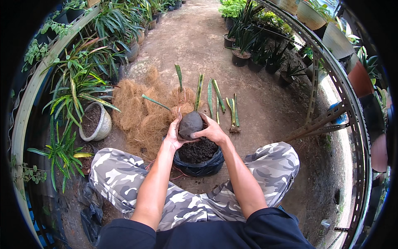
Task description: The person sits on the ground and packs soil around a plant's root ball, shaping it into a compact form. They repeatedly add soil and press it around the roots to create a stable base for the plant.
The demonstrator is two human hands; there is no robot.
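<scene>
Between my two hands is a smooth, dark ball of soil (190, 125) with a snake plant leaf cutting (199, 90) standing up from its far side. My left hand (174, 130) cups the ball from the left and below. On the right, my right hand (213, 129) presses against it with the thumb across its near face. Just under the hands sits a tub lined with black plastic (199, 169), holding loose dark soil (197, 151). Beyond it, two fibre-wrapped balls (183, 96) tied with pinkish string each carry a leaf cutting.
Loose brown coconut fibre (133, 112) is heaped at the left. Several cut snake plant leaves (217, 96) lie on the ground to the right, a rooted bunch (233, 113) among them. A stone-like pot (101, 124) stands left; a slotted metal rack (354, 124) curves along the right.
</scene>
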